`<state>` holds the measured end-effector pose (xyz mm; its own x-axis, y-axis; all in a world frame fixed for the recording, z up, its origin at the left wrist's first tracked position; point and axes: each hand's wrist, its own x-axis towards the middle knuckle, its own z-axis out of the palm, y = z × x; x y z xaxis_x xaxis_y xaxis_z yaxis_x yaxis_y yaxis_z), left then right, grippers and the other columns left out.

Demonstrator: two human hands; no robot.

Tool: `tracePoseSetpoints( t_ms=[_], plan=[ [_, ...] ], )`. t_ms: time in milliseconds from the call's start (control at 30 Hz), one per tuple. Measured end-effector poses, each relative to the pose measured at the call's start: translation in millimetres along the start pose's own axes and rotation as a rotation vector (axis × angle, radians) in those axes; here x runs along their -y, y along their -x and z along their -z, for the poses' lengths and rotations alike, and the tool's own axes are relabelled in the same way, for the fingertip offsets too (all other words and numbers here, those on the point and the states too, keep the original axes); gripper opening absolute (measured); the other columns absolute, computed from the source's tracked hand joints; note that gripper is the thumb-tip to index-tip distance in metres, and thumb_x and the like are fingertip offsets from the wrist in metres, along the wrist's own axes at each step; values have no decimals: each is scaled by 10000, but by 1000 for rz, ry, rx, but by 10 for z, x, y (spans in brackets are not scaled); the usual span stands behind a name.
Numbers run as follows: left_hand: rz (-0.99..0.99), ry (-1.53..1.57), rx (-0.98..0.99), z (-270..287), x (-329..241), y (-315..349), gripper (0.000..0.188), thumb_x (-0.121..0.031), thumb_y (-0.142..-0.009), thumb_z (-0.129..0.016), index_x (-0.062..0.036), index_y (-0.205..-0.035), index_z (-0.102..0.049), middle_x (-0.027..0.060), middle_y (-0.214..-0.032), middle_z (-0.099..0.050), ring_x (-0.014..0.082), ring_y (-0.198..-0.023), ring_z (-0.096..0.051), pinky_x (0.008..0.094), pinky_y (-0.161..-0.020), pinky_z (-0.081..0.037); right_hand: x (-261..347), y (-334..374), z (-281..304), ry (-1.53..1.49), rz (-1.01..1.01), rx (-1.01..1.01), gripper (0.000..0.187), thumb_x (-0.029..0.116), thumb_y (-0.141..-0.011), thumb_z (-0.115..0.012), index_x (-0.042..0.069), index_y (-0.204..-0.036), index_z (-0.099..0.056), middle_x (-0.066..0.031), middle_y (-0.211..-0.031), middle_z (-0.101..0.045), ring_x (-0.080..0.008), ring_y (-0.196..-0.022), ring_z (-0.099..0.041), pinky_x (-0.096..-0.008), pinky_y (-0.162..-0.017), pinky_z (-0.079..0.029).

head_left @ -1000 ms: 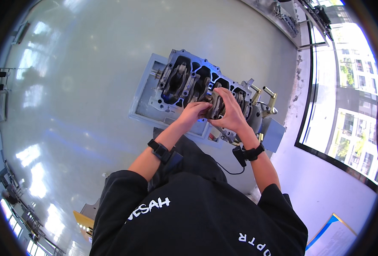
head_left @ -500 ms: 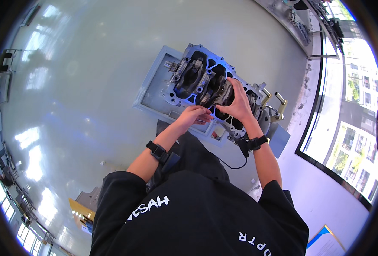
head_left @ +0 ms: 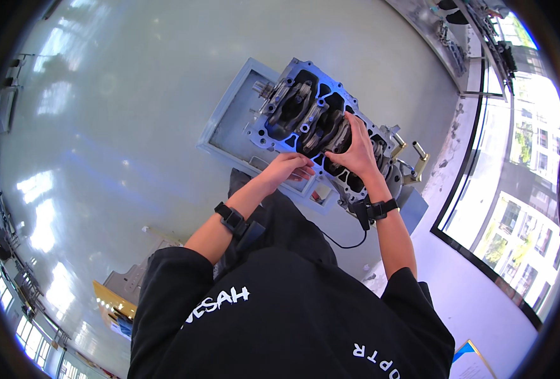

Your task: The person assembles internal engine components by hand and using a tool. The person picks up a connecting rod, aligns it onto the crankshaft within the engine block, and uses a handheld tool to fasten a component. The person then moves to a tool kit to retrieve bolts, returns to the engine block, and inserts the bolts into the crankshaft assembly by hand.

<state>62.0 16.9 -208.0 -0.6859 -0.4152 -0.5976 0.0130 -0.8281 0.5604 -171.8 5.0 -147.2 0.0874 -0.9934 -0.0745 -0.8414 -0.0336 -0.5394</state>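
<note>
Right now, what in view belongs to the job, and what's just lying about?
In the job, by the look of it:
- engine block
- right hand, spread over its inner parts
- left hand, at its near edge
- tray beneath the block

Apparently just about:
- bench, upper right
- yellow panel, lower left
- framed sheet, lower right

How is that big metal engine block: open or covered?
Open: the engine block shows its dark hollows, with no cover over this side.
</note>
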Motion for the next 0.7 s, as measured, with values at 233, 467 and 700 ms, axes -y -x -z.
tracePoseSetpoints(
  t_ms=[233,467,700],
  plan=[
    [-6,24,4,37,2,-21,327,-252,-986,-498,-6,-1166,-620,108,-1071,-688,183,-985,-653,319,-880,-498,-6,-17,-39,34,-31,11,1055,225,-537,-879,71,-1442,-360,-186,-1368,-470,-361,-1288,-442,-432,-1092,-353],
    [-8,12,-11,49,-1,-17,305,-233,-982,-492,-18,-1151,-625,102,-1064,-692,187,-986,-655,323,-885,-495,0,-29,-50,50,-6,8,1034,248,-534,-873,53,-1421,-378,-200,-1329,-481,-383,-1268,-428,-455,-1089,-329],
    [-19,-11,-5,41,-15,-18,310,-247,-980,-495,-26,-1151,-628,95,-1062,-696,177,-980,-652,318,-874,-490,25,-46,-54,82,-6,6,1044,255,-533,-874,47,-1424,-372,-206,-1313,-485,-389,-1259,-427,-457,-1085,-333]
  ],
)
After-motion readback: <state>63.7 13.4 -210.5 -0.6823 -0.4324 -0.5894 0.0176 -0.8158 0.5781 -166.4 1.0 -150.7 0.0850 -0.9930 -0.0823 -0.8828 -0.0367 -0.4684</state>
